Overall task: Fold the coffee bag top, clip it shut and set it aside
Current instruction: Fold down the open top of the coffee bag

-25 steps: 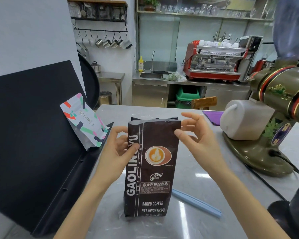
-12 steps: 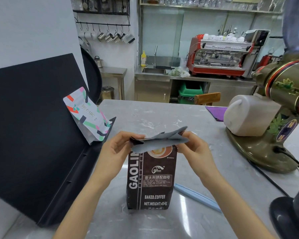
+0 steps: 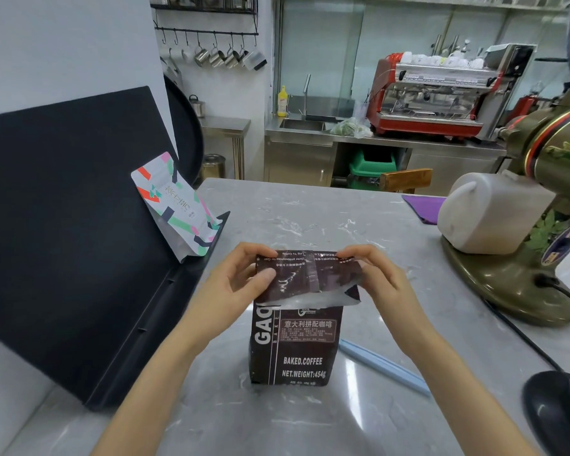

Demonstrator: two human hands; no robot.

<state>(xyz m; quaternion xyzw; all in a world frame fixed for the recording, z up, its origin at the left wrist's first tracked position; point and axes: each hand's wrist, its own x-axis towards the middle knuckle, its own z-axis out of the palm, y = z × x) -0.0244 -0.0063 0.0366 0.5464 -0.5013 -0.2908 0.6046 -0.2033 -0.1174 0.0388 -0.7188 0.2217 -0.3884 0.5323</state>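
Observation:
A dark brown coffee bag (image 3: 297,350) stands upright on the grey marble counter (image 3: 310,218) in front of me. Its top is folded forward and down over the front, so the back print and a silver inner edge show. My left hand (image 3: 234,284) pinches the fold's left end, thumb on the flap. My right hand (image 3: 382,284) grips the fold's right end. A long pale blue clip (image 3: 384,366) lies flat on the counter just right of the bag, behind my right forearm, untouched.
A colourful white pouch (image 3: 175,205) leans on a black board (image 3: 66,218) at the left. A green-gold grinder (image 3: 540,205) with a white jug (image 3: 487,215) and a black cable (image 3: 520,334) fills the right. A purple cloth (image 3: 422,207) lies beyond.
The bag's top has gone from upright to folded forward and down over the front. Both hands followed the fold downward and still hold its ends.

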